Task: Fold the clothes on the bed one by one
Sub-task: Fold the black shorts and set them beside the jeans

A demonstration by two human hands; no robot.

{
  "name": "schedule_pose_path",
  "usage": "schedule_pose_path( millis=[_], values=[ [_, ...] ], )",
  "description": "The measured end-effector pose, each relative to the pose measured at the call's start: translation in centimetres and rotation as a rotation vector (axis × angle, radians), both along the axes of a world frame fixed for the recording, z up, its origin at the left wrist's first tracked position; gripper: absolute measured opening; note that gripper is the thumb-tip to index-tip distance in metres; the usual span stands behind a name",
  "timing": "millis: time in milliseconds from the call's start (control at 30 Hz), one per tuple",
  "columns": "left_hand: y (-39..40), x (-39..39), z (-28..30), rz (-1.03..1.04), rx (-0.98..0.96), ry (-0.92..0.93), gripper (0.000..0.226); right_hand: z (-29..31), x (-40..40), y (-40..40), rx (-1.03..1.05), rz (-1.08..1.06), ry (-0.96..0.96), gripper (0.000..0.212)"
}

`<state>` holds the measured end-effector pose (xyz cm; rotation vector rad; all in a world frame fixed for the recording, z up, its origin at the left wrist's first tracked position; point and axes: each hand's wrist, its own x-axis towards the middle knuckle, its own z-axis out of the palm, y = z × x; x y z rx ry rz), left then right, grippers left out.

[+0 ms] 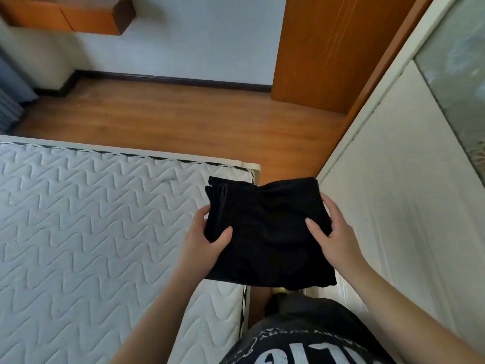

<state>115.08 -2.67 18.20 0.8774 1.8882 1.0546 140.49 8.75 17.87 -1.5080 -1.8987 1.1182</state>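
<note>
Left hand (203, 239), right hand (333, 232) grip opposite edges of folded black garment (265, 232) between them, above mattress (91, 219) corner.

Both bare forearms reach forward from the bottom of the view, angling inward toward each other. The left hand (203, 239) grips one side of the folded black garment (265, 232), thumb lying on top, fingers tucked underneath out of sight. The right hand (333, 232) grips the opposite side, thumb pressed flat on the upper face, fingers wrapped round the edge just beyond it. Wrists are level, palms facing each other, with the cloth held flat between them, hands well apart.
</note>
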Motion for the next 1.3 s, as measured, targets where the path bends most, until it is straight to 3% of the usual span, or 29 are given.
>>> schedule_pose_path(
  millis=[367,600,1033,1300],
  values=[
    [14.1,-3.1,-1.6,0.218,-0.063,0.028,0.049,-3.3,-7.3,19.3,-0.006,0.24,0.007,0.065],
    [22.2,-5.2,0.6,0.404,-0.057,0.085,0.054,-3.7,-13.3,30.7,-0.034,0.352,0.042,0.07],
    [24.4,-11.6,0.0,0.608,-0.007,0.056,0.048,-3.0,-22.1,36.4,-0.046,0.547,0.044,0.066],
    [27.8,-15.4,-0.2,0.567,0.047,-0.001,0.046,-0.6,-25.0,39.3,0.015,0.548,0.041,0.064]
  ],
)
